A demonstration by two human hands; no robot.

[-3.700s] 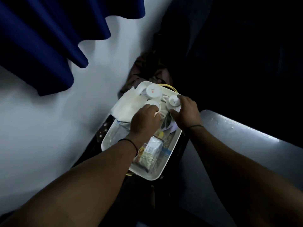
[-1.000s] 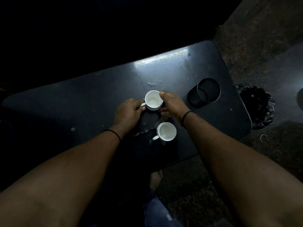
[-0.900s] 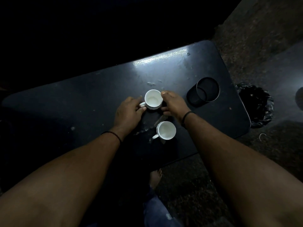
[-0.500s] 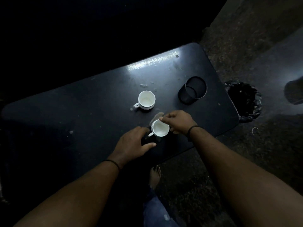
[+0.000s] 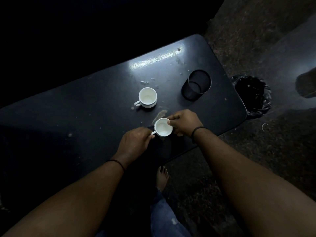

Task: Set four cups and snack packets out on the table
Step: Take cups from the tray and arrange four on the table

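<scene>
On the dark desk [image 5: 95, 106], seen from the head camera, two white cups stand upright with their round mouths facing up. The desk top is glossy black with rounded corners, scuffed and speckled with pale flecks, and a bright glare streak lies across it toward 12 o'clock. The far cup [image 5: 147, 97] is smooth and glazed with a ribbed foot; it stands free near the desk's middle, its small loop handle pointing toward 8 o'clock. The near cup [image 5: 163, 127] sits close to the desk's front edge, at about 5 o'clock from the far one, its handle also pointing toward 8 o'clock. Both look empty.

The left hand [image 5: 136, 142] is curled, its thumb and fingertips pinching the near cup's handle. The right hand [image 5: 183, 123] is partly closed, with fingertips on the rim and wall of the same cup at its 3 o'clock side. Each wrist carries a thin dark band.

A black mesh cylinder [image 5: 196, 87], open-topped and round, stands at 2 o'clock from the far cup, well apart from both hands. A grey smear [image 5: 160, 115] marks the desk between the cups. Off the desk's right end, a crumpled black bag [image 5: 253, 94] lines a bin on the rough speckled floor [image 5: 256, 40]. A bare foot [image 5: 161, 178] shows below the desk edge.
</scene>
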